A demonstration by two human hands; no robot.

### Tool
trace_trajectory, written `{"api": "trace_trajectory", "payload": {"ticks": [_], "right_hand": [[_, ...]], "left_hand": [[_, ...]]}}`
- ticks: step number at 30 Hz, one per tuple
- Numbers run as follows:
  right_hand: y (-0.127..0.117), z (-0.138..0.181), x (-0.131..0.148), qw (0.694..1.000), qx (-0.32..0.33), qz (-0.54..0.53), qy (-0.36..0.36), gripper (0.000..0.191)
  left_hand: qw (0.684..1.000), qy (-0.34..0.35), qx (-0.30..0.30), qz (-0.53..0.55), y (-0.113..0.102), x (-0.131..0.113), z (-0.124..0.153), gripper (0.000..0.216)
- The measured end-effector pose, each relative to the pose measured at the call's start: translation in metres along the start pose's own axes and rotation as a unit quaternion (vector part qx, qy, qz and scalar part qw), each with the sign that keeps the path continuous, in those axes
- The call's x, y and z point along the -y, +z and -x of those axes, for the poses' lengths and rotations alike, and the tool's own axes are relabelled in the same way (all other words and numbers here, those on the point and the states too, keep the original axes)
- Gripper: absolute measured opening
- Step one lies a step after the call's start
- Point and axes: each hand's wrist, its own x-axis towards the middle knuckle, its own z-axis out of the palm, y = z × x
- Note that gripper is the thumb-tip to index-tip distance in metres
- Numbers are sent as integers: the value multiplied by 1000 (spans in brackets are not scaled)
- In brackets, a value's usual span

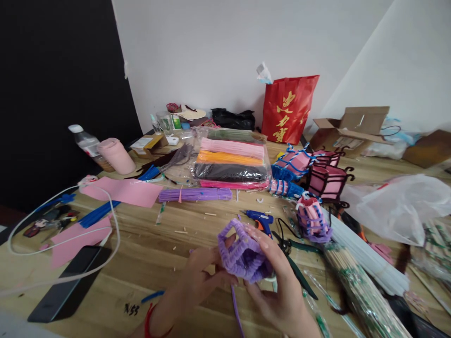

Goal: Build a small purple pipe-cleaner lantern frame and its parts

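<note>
While we look down from the head view, our left hand (pixel 200 277) and right hand (pixel 282 291) each grip the purple pipe-cleaner basket (pixel 243 251) — fingers pinching its frame — just in front of the blue glue gun (pixel 260 219) on the table (pixel 169 253).

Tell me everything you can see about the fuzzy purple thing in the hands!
The purple pipe-cleaner frame looks like a small open cage or basket made of fuzzy lilac stems bent into loops and bars. It looks soft and wiry. It is held up above the wooden table, tilted, with its open side facing up and left. The left hand grips it from the left, and the right hand wraps over its right side. A loose purple stem hangs beneath it.
</note>
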Motion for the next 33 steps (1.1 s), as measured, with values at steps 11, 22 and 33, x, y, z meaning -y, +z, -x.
{"api": "trace_trajectory", "payload": {"ticks": [11,22,33], "right_hand": [[-2,0,5,1000,6,-3,-10,85],[8,3,6,998,-33,-49,7,83],[6,-2,10,998,-45,-51,-2,86]], "left_hand": [[996,-56,-16,74,3,7,0,33],[968,-50,-159,187,22,7,0,19],[978,-12,-171,116,19,3,-1,27]]}}
